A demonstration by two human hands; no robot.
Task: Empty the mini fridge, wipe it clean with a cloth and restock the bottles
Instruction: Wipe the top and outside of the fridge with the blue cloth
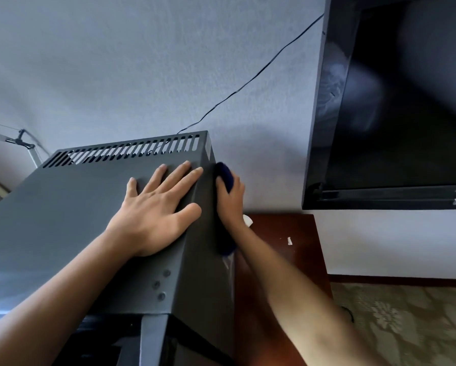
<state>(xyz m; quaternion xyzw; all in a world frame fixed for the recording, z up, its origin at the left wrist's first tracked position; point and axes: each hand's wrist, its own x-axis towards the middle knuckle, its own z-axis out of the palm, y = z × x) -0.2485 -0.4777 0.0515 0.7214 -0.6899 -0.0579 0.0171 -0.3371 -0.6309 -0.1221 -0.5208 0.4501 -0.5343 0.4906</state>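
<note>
The left hand (153, 210) is lying flat, fingers spread, on the mini fridge (63, 220); the right hand (231, 199) is gripping a dark cloth (224, 175) against its side

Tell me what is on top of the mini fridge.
Only the left hand lies flat on the mini fridge top, beside vent slots. The right hand holds a dark cloth against its side. The fridge's inside is hidden.

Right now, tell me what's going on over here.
A person is wiping the outside of a grey mini fridge. The left hand lies flat on its top, bracing it. The right hand presses a dark blue cloth against the fridge's right side wall, next to a wooden cabinet. No bottles are in view.
</note>
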